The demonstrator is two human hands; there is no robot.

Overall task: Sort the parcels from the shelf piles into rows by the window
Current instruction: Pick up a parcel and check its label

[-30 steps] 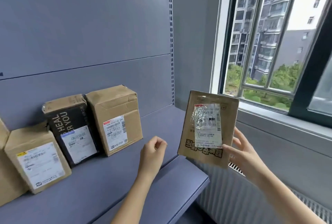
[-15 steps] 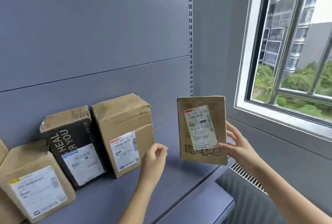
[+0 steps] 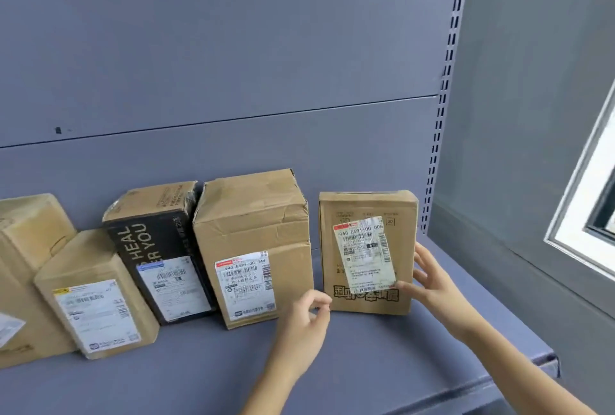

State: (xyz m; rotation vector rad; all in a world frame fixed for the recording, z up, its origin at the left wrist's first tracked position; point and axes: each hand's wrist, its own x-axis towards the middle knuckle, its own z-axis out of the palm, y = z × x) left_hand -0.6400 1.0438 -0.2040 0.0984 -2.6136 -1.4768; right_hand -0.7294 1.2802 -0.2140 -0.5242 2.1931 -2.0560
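The right grip [image 3: 432,284] holds the flat parcel [image 3: 366,211] by its right edge, thumb on the front and fingers behind. The parcel stands upright on the shelf [image 3: 366,368], just beside a creased brown box [image 3: 253,234] at the row's right end. The left grip [image 3: 306,324], fingers curled on nothing, hovers near the parcel's lower left corner.
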